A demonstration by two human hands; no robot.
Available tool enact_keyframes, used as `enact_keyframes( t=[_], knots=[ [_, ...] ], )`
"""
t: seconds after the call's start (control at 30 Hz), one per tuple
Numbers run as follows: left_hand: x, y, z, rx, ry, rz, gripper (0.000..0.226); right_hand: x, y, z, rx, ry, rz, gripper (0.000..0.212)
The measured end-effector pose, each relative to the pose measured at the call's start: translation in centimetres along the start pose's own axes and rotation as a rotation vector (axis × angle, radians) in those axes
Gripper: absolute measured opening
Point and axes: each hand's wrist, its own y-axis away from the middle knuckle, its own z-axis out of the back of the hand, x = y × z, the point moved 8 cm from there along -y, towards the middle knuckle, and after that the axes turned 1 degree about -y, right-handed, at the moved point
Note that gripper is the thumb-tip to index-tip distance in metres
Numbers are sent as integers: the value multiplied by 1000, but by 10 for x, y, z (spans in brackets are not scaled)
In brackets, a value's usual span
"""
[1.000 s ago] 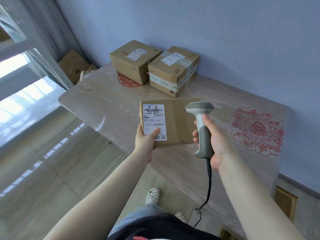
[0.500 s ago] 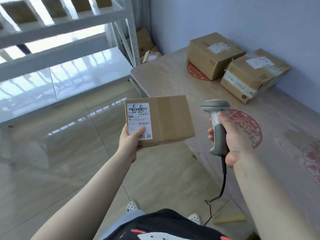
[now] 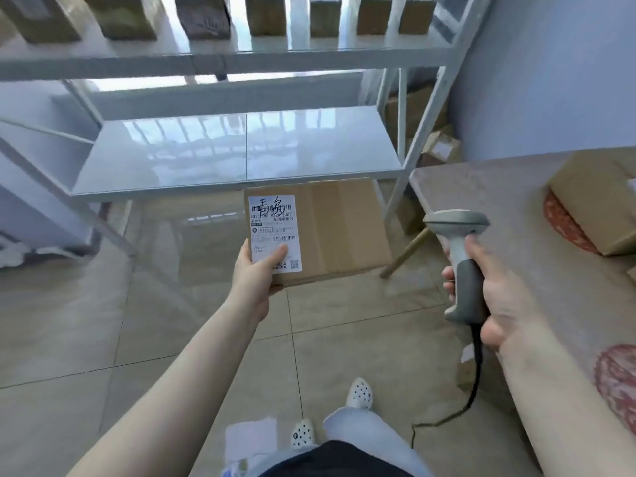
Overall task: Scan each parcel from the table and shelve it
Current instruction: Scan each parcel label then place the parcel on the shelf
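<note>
My left hand (image 3: pixel 256 273) grips the near left corner of a flat brown cardboard parcel (image 3: pixel 344 228), thumb on its white shipping label (image 3: pixel 273 232). The parcel hangs level over the floor, just in front of the lower board of a white metal shelf rack (image 3: pixel 237 153). My right hand (image 3: pixel 495 290) holds a grey handheld barcode scanner (image 3: pixel 459 259) upright by its grip, to the right of the parcel, with its black cable hanging down. The wooden table (image 3: pixel 499 201) lies at the right with one more cardboard parcel (image 3: pixel 592 204) on it at the frame edge.
The rack's upper board (image 3: pixel 220 53) carries a row of several boxes. More cartons (image 3: pixel 437 149) sit on the floor between the rack and the blue wall. A tiled floor lies below, with my feet in white spotted shoes (image 3: pixel 358 394).
I have turned left, away from the table toward the shelf rack. The parcel in my left hand has moved from over the table to in front of the rack's lower board. The scanner stays in my right hand.
</note>
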Motion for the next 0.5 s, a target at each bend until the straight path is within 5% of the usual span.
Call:
enact_keyframes(
  t=[0.5],
  knots=[
    [-164, -111, 51, -233, 186, -235, 42, 144, -104, -229, 434, 98, 125, 39]
  ],
)
